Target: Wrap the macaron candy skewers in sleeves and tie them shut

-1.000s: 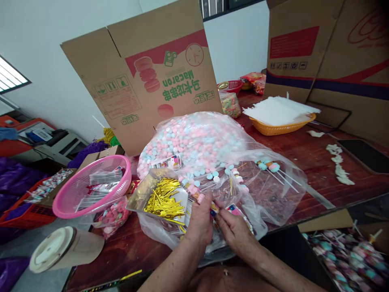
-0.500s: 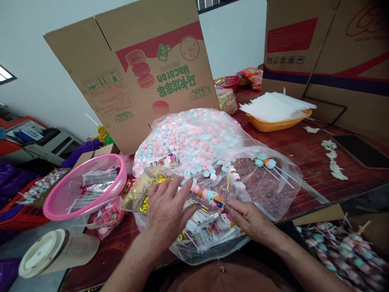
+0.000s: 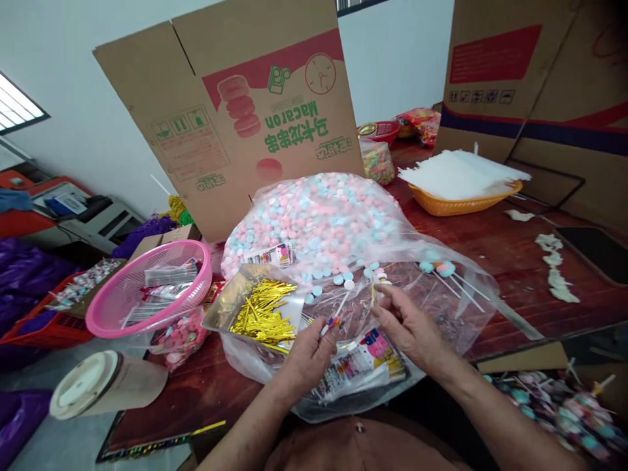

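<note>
My left hand (image 3: 314, 347) is closed around a wrapped candy stick (image 3: 342, 306); its white end points up and away, and most of the rest is hidden in my fist. To the right, my right hand (image 3: 412, 324) has its thumb and fingers curled together at a gold twist tie (image 3: 373, 296) above the clear plastic bag. Left of my hands, a tray (image 3: 216, 315) holds many gold twist ties (image 3: 265, 311). Printed wrappers (image 3: 363, 356) lie below and between my hands. Behind, the bag (image 3: 318, 219) is full of pink, blue and white candies.
A pink basket (image 3: 93, 317) with wrappers and a lidded cup (image 3: 122, 386) stand left. At right are a yellow basket (image 3: 441, 207) of white sticks, a phone (image 3: 596, 255) and a box of finished candy skewers (image 3: 564, 405). A large carton (image 3: 235, 131) stands behind.
My left hand has come back off the tray and down, now gripping the candy stick. My right hand has shifted slightly up and right. The row of candies between my hands no longer shows.
</note>
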`<state>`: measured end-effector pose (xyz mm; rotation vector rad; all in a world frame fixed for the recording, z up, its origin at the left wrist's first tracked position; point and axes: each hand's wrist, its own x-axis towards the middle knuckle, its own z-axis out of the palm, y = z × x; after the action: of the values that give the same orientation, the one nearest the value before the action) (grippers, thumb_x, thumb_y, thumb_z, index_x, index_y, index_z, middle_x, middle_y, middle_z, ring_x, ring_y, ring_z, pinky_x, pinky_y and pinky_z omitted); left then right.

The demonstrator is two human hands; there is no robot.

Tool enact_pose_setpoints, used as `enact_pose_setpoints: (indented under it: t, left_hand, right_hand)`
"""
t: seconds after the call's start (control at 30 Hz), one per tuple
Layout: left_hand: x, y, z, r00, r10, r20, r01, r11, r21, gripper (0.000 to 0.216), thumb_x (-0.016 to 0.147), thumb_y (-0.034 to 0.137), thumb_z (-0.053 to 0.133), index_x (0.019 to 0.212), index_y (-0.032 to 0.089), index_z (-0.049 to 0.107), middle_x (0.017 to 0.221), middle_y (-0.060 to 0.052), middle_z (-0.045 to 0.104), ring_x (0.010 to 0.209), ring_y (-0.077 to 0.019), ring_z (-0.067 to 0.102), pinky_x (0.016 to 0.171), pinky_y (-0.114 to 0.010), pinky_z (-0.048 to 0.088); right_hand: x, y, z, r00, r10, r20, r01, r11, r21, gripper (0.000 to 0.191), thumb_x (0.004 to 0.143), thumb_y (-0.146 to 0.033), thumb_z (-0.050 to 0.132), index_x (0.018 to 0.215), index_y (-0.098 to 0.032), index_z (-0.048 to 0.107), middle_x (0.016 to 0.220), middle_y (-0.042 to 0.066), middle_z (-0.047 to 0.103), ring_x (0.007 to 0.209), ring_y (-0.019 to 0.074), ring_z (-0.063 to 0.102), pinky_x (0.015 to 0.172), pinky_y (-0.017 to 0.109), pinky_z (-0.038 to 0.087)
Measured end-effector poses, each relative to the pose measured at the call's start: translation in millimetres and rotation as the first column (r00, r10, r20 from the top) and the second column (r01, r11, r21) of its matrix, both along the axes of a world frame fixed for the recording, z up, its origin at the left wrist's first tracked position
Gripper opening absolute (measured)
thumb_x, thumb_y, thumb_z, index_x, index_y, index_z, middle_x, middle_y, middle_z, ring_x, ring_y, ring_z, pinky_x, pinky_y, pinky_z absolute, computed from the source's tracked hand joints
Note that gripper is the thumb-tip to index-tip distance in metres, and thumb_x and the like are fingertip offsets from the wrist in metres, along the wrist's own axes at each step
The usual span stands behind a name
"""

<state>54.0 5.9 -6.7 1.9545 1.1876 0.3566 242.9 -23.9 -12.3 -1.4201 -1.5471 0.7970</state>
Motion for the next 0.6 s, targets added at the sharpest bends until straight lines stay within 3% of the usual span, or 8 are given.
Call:
enact_pose_setpoints:
  t: [0.1,0.17,0.27,0.33,0.4,0.47,0.53,0.6]
  left_hand:
    - [6,-7,-6.7,0.992,0.022,0.125,-0.008,0.994,-0.108,0.032,0.089,0.044,0.031,0.083,0.017,0.048,0.068,0.0,0.053,0.061,-0.0116,0.048,0.058,-0.021,0.038]
    - [8,-12,-5.8,0.99,-0.013,0.144,0.042,0.978,-0.205,0.032,0.089,0.043,0.032,0.081,0.017,0.048,0.07,0.0,0.052,0.063,-0.0113,0.047,0.058,-0.021,0.039]
    - [7,-18,0.9,0.976,-0.035,0.216,0.125,0.901,-0.416,0.026,0.086,0.041,0.039,0.085,0.017,0.05,0.073,0.001,0.049,0.063,-0.0098,0.046,0.058,-0.019,0.039]
    - [5,-21,5.1,0.967,-0.012,0.254,0.145,0.848,-0.51,0.023,0.084,0.039,0.044,0.087,0.017,0.05,0.071,0.003,0.047,0.06,-0.009,0.043,0.057,-0.019,0.038]
    - [5,-24,6.8,0.967,-0.017,0.254,0.145,0.858,-0.494,0.022,0.083,0.037,0.043,0.085,0.017,0.05,0.071,0.003,0.047,0.062,-0.0098,0.043,0.059,-0.02,0.039]
    - [7,-28,5.9,0.971,-0.044,0.237,0.136,0.912,-0.387,0.022,0.084,0.035,0.039,0.082,0.017,0.052,0.076,0.0,0.051,0.072,-0.0127,0.047,0.069,-0.023,0.04]
    - [9,-34,3.2,0.978,-0.025,0.208,0.092,0.942,-0.323,0.022,0.084,0.033,0.039,0.083,0.017,0.054,0.082,-0.001,0.054,0.08,-0.0149,0.048,0.075,-0.025,0.039]
    - [8,-40,0.0,0.985,0.075,0.153,-0.006,0.913,-0.408,0.022,0.083,0.033,0.04,0.081,0.017,0.055,0.074,0.0,0.054,0.071,-0.0137,0.048,0.068,-0.024,0.039]
  right_hand:
    - [-12,-5,-10.2,0.956,0.186,-0.225,-0.219,0.967,-0.133,0.027,0.085,-0.04,0.044,0.085,-0.015,0.055,0.067,0.0,0.055,0.06,0.0119,0.051,0.056,0.022,0.041]
    - [-20,-9,-16.1,0.929,0.244,-0.278,-0.3,0.937,-0.181,0.029,0.086,-0.039,0.041,0.069,-0.017,0.049,0.06,-0.001,0.053,0.057,0.0111,0.05,0.054,0.022,0.04]
    - [-26,-14,-19.1,0.947,0.283,-0.154,-0.305,0.94,-0.15,0.029,0.088,-0.033,0.037,0.066,-0.017,0.048,0.057,-0.001,0.053,0.054,0.0106,0.049,0.052,0.021,0.038]
    - [-27,-16,-19.2,0.95,0.312,0.031,-0.311,0.95,-0.029,0.025,0.088,-0.027,0.036,0.07,-0.017,0.051,0.061,0.001,0.057,0.056,0.0114,0.052,0.052,0.022,0.036]
    - [-27,-15,-19.5,0.937,0.274,0.215,-0.303,0.946,0.117,0.025,0.087,-0.023,0.035,0.069,-0.017,0.051,0.061,0.002,0.058,0.054,0.0123,0.053,0.051,0.023,0.034]
    - [-27,-10,-19.2,0.92,0.233,0.315,-0.303,0.933,0.194,0.026,0.086,-0.023,0.036,0.064,-0.018,0.049,0.056,0.002,0.056,0.05,0.0123,0.051,0.048,0.023,0.033]
    - [-24,-3,-15.9,0.934,0.217,0.285,-0.273,0.946,0.174,0.029,0.087,-0.025,0.038,0.06,-0.019,0.044,0.05,-0.001,0.051,0.045,0.011,0.047,0.044,0.022,0.032]
    - [-20,5,-9.4,0.969,0.161,0.189,-0.193,0.967,0.166,0.027,0.088,-0.024,0.037,0.062,-0.019,0.044,0.05,-0.002,0.05,0.044,0.0101,0.047,0.043,0.02,0.034]
